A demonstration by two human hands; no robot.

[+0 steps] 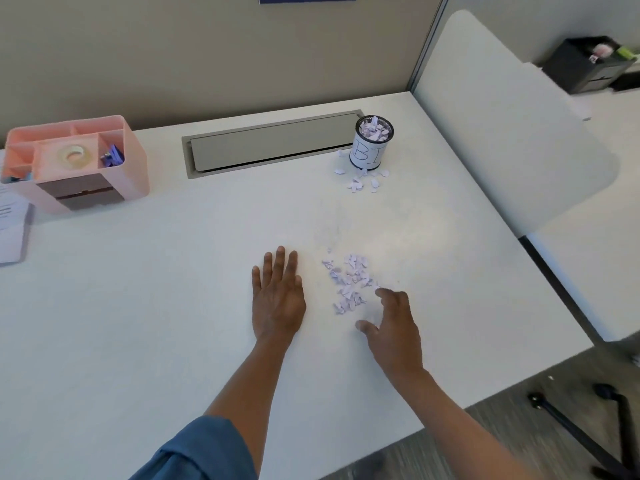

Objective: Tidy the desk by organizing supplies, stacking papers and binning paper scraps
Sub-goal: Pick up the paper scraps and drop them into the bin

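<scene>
Left hand [277,292] flat on desk [138,306]; right hand [391,320] spread beside paper scraps [349,282], fingertips blurred.

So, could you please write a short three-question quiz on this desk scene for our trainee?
1. True or false: the left hand lies flat on the desk.
2. Which lies nearer the right hand: A) the pile of paper scraps, B) the pink organizer?
3. What fills the mesh cup at the back?

Key: 1 true; 2 A; 3 paper scraps.
</scene>
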